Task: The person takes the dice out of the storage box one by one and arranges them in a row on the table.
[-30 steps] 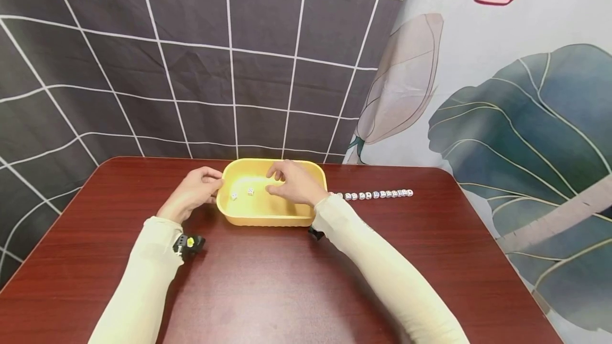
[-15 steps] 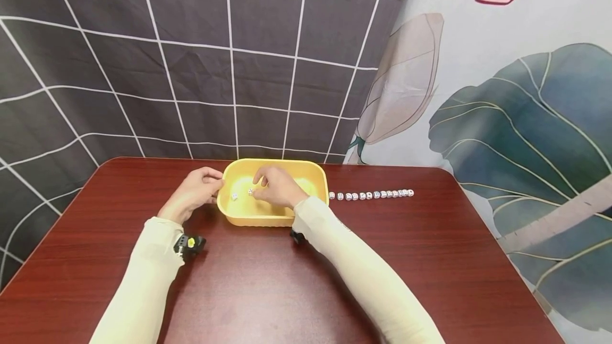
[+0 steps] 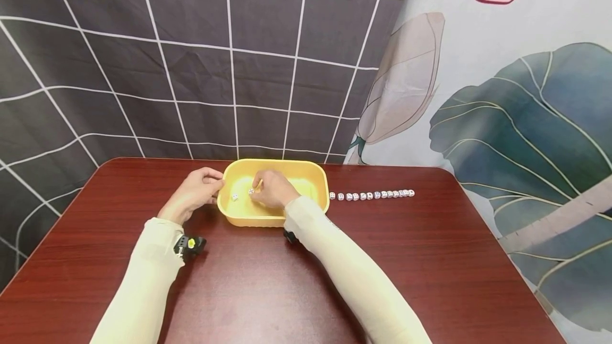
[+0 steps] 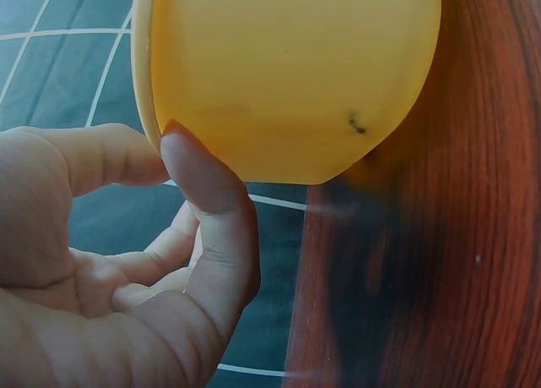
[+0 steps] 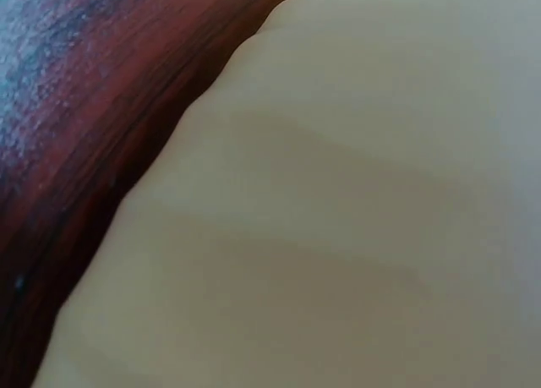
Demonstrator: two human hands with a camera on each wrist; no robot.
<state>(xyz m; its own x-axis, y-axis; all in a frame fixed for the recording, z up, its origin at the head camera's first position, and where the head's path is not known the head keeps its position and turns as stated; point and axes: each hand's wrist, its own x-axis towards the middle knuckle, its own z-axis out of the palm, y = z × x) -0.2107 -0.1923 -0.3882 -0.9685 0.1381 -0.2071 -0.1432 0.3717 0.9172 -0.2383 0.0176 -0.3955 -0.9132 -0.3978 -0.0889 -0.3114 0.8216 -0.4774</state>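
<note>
A yellow plastic basin (image 3: 272, 221) stands near the back edge of the table. My left hand (image 3: 193, 194) pinches its left rim; in the left wrist view the thumb and index finger (image 4: 207, 172) meet at the basin's edge. Inside the basin, my right hand (image 3: 273, 190) reaches down with thumb and fingers at a white die (image 3: 251, 191), pinching it as far as the small view shows. Another white die (image 3: 235, 196) lies to its left on the basin floor. Only a cream sleeve (image 5: 321, 194) and some table fill the right wrist view.
To the right of the basin, a row of several white dice (image 3: 377, 195) runs along the dark red wooden table (image 3: 268, 291). Behind the table hangs a dark grid-patterned cloth (image 3: 263, 84), with a leaf-printed cloth (image 3: 526, 121) at the right.
My right hand has moved left inside the basin and come down onto the die, its fingers closing in. The left hand stays at the rim.
</note>
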